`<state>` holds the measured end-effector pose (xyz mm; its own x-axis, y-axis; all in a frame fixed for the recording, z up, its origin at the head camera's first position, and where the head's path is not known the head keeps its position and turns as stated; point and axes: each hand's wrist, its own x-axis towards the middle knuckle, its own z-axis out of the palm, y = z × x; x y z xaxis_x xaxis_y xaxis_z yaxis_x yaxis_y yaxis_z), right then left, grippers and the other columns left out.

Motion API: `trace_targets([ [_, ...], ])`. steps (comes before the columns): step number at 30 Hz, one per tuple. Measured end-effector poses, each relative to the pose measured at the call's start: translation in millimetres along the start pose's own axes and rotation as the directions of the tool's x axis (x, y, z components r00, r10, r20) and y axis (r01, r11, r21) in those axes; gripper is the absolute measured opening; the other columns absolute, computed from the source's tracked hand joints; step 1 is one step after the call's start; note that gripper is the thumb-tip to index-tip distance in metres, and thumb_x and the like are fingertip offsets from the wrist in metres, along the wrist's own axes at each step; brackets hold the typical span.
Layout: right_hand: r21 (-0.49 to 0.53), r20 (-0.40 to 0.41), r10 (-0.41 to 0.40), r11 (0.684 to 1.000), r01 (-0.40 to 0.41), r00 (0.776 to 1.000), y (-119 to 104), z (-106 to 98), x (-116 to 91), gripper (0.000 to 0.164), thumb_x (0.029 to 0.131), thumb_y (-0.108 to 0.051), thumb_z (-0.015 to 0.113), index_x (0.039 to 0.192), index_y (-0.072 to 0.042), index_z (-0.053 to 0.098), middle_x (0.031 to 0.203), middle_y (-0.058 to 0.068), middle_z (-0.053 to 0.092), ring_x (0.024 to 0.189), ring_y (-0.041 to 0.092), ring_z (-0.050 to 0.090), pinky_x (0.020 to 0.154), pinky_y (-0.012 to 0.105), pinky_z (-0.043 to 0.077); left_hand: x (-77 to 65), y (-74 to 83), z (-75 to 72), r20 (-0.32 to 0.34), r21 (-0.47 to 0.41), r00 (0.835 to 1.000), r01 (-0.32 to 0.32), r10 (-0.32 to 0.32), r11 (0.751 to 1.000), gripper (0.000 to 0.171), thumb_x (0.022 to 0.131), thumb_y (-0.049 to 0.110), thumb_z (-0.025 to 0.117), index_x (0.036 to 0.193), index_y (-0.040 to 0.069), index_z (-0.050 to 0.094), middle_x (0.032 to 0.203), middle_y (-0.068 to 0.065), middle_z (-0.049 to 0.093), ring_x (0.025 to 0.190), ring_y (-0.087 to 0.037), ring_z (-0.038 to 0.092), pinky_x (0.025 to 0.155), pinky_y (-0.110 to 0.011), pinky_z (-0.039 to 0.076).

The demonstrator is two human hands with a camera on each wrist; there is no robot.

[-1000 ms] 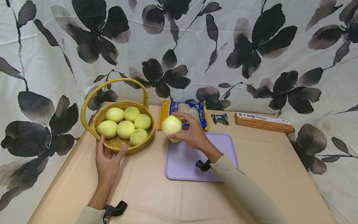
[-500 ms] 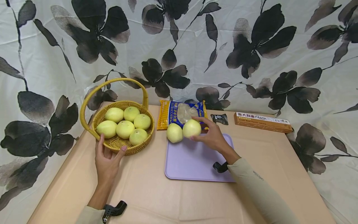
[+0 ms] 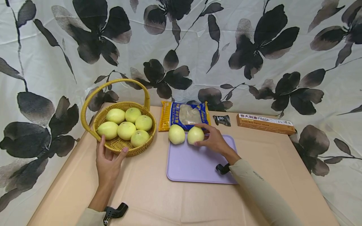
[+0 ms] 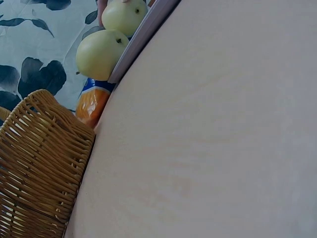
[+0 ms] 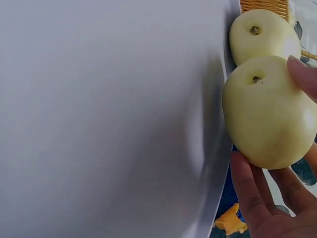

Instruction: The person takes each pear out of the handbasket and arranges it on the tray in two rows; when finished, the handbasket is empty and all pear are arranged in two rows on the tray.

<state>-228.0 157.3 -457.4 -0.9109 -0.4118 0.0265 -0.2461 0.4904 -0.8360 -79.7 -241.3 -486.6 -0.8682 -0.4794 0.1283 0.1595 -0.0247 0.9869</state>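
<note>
— What's the fruit I'm holding?
— I see a pale yellow-green round fruit (image 3: 195, 135), stem dimple up, at the lilac tray's (image 3: 198, 166) far edge, just beside a second fruit (image 3: 176, 134).

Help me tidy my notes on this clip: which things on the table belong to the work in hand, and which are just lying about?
In hand:
right hand gripping a fruit at the tray edge
second fruit beside it
basket holding six fruits, left hand resting on its rim

Lying about:
snack bag
small dark packet
pasta box
</note>
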Motion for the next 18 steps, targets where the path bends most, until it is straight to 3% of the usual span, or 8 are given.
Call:
trace_targets([
  [6, -0.012, -0.001, 0.021, 1.0, -0.022, 1.0, 2.8, 4.0, 1.6, 0.082, 0.078, -0.015, 0.097, 0.151, -0.018, 0.06, 0.143, 0.013, 0.064, 0.116, 0.034, 0.069, 0.098, 0.047, 0.065, -0.1, -0.3, 0.1, -0.002, 0.005, 1.0, 0.012, -0.012, 1.0, 0.104, 0.091, -0.003, 0.081, 0.17, 0.029, 0.022, 0.177, 0.004, 0.014, 0.164, -0.039, 0.022, 0.121, -0.021, 0.044],
  [13, 0.062, -0.013, -0.009, 0.998, 0.01, 1.0, 5.4, 5.1, 2.2, 0.084, 0.078, -0.009, 0.096, 0.153, -0.017, 0.057, 0.154, 0.01, 0.056, 0.128, 0.039, 0.065, 0.106, 0.047, 0.063, -0.4, -0.3, -0.2, 0.004, -0.003, 1.0, 0.007, -0.007, 1.0, 0.104, 0.091, -0.004, 0.081, 0.17, 0.029, 0.022, 0.177, 0.004, 0.015, 0.164, -0.039, 0.022, 0.12, -0.02, 0.045],
  [18, 0.066, -0.034, 0.015, 0.998, -0.013, 0.999, 5.4, 4.1, -0.4, 0.081, 0.079, -0.01, 0.096, 0.151, -0.018, 0.059, 0.153, 0.011, 0.056, 0.127, 0.039, 0.065, 0.106, 0.048, 0.063, -0.7, -0.5, 0.0, -0.001, 0.005, 1.0, 0.005, -0.005, 1.0, 0.103, 0.091, -0.004, 0.08, 0.17, 0.029, 0.022, 0.177, 0.004, 0.016, 0.164, -0.039, 0.022, 0.121, -0.021, 0.044],
])
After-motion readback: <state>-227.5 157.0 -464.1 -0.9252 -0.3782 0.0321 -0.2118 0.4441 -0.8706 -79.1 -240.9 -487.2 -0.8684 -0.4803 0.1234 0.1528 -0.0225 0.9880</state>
